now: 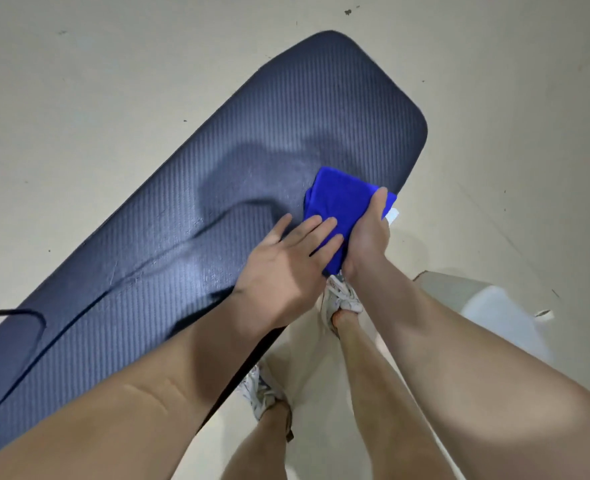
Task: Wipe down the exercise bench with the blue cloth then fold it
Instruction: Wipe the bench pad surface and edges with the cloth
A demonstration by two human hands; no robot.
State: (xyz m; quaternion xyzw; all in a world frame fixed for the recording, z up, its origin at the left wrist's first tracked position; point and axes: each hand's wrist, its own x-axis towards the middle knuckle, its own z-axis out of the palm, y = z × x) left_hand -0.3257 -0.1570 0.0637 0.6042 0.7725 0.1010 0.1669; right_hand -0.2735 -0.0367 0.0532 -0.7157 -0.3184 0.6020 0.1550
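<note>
The dark navy ribbed bench pad (189,209) runs from the lower left up to the upper right of the head view. A bright blue cloth (338,206), folded into a small bundle with a white tag at its right side, lies on the pad near its right edge. My left hand (286,268) lies flat, its straight fingers pressing on the cloth's near left part. My right hand (369,237) grips the cloth's right edge, with the thumb on top and the fingers curled under it.
Pale concrete floor (113,81) surrounds the bench. My legs and white sneakers (342,299) stand just right of the pad's near edge. A black cable loop (16,313) lies at the left edge. A pale grey object (487,306) sits on the floor at right.
</note>
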